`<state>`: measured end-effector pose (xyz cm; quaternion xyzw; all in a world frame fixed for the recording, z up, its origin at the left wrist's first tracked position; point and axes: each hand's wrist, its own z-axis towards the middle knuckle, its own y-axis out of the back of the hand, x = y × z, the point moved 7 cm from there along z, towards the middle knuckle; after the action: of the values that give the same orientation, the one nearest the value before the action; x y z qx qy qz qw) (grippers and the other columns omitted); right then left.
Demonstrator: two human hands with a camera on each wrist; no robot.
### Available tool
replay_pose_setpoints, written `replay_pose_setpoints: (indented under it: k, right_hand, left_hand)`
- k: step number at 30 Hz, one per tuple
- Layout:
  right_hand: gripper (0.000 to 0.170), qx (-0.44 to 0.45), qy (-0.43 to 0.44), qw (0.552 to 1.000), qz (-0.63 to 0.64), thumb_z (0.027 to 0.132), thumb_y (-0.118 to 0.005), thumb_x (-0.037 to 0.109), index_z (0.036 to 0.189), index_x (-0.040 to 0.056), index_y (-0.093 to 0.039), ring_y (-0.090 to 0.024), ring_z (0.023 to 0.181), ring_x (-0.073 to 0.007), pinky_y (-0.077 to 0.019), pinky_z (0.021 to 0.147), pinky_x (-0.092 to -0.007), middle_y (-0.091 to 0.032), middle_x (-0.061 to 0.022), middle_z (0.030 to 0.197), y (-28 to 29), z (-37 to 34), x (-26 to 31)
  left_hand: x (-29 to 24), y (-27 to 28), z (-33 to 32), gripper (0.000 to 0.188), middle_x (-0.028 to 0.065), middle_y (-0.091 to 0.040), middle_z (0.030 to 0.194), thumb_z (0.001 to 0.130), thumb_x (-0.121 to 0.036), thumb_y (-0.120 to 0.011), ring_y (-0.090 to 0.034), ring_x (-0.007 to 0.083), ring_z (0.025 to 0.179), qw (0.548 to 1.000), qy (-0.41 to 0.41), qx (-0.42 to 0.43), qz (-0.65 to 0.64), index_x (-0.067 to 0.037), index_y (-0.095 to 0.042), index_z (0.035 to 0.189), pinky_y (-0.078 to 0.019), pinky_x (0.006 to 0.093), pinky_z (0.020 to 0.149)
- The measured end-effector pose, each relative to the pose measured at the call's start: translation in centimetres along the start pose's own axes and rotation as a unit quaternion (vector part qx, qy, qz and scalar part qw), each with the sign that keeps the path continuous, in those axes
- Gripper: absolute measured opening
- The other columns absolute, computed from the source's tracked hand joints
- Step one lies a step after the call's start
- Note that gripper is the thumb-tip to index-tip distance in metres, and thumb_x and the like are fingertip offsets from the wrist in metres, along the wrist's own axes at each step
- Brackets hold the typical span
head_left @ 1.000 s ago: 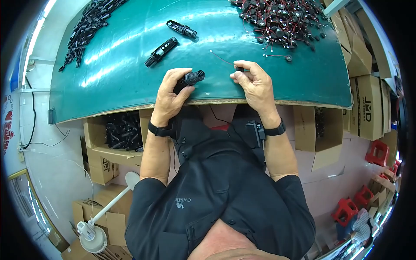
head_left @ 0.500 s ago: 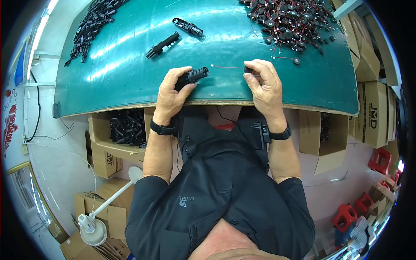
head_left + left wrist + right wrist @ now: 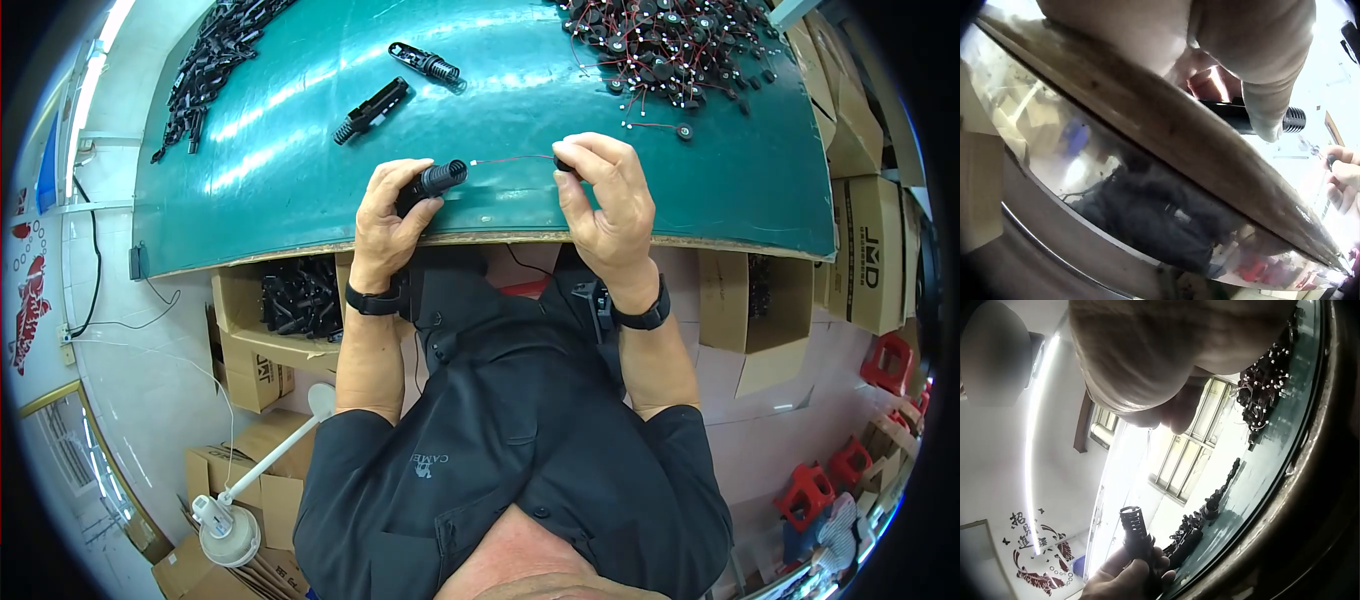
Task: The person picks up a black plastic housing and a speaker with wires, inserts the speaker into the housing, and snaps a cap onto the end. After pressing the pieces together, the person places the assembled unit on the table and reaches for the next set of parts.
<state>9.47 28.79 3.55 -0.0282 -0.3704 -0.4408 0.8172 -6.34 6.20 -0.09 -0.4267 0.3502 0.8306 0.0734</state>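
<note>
My left hand [image 3: 388,222] grips a black plastic tube-shaped housing [image 3: 440,180], its ribbed, open end pointing right; the fingers wrap its rear part. In the left wrist view, the thumb lies along the housing [image 3: 1295,120]. My right hand [image 3: 612,210] pinches a small round black part [image 3: 563,164] between thumb and fingertips. From it a thin red wire [image 3: 515,159] runs left to a small white connector [image 3: 474,162], right beside the housing's open end. The right wrist view shows the slotted mouth of the housing [image 3: 1134,520] above the left fingers.
Two similar black housings, one nearer [image 3: 370,112] and one farther [image 3: 428,64], lie on the green table [image 3: 270,200]. A heap of round wired parts [image 3: 670,50] is at back right, black housings [image 3: 205,80] at back left. Cardboard boxes [image 3: 725,310] stand below the table edge.
The red wire has swung from slanting up and away to nearly level, and its white connector has come to the housing's open end. Both hands keep their holds and shift only slightly.
</note>
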Motion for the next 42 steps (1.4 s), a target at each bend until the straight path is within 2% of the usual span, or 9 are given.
replay_pose_setpoints:
  k: [6, 14, 22, 42]
  right_hand:
    - [0.035, -0.039, 0.081, 0.996, -0.001, 0.087, -0.079, -0.009, 0.120, 0.0026, -0.074, -0.071, 0.097, -0.0263, -0.0608, 0.078, -0.0330, -0.070, -0.0140, 0.118, 0.4, 0.4, 2.7]
    - [0.042, -0.040, 0.125, 0.991, 0.020, 0.080, -0.079, -0.014, 0.118, 0.0026, -0.076, -0.072, 0.095, -0.0265, -0.0610, 0.075, -0.0343, -0.070, -0.0146, 0.117, 0.2, -0.1, 4.4]
    - [0.048, -0.003, 0.124, 0.992, 0.011, 0.074, -0.078, -0.015, 0.118, 0.0032, -0.076, -0.072, 0.092, -0.0265, -0.0608, 0.074, -0.0343, -0.069, -0.0132, 0.115, -0.9, -0.3, 4.2]
    - [0.045, 0.028, 0.093, 0.995, 0.016, 0.076, -0.077, -0.014, 0.117, 0.0047, -0.075, -0.073, 0.094, -0.0271, -0.0614, 0.075, -0.0359, -0.070, -0.0123, 0.113, -3.0, -0.8, 3.3]
  left_hand:
    - [0.8, 0.0, -0.6, 0.050, 0.0123, -0.067, 0.126, 0.083, 0.004, -0.083, -0.065, 0.0248, 0.117, 0.996, 0.019, 0.005, -0.083, -0.003, -0.071, 0.132, -0.0509, 0.0355, 0.104]
    - [1.4, 0.1, -0.7, 0.052, 0.0131, -0.066, 0.127, 0.083, 0.006, -0.084, -0.063, 0.0248, 0.119, 0.991, 0.024, 0.002, -0.132, -0.001, -0.070, 0.132, -0.0504, 0.0364, 0.106]
    - [1.2, -0.1, -0.6, 0.053, 0.0123, -0.067, 0.126, 0.080, 0.008, -0.084, -0.064, 0.0244, 0.117, 0.995, 0.019, 0.013, -0.099, -0.002, -0.071, 0.131, -0.0515, 0.0355, 0.105]
    - [-0.1, -0.5, -0.2, 0.056, 0.0112, -0.069, 0.123, 0.080, 0.005, -0.085, -0.067, 0.0246, 0.113, 0.999, -0.001, 0.036, -0.015, -0.006, -0.072, 0.133, -0.0539, 0.0350, 0.100]
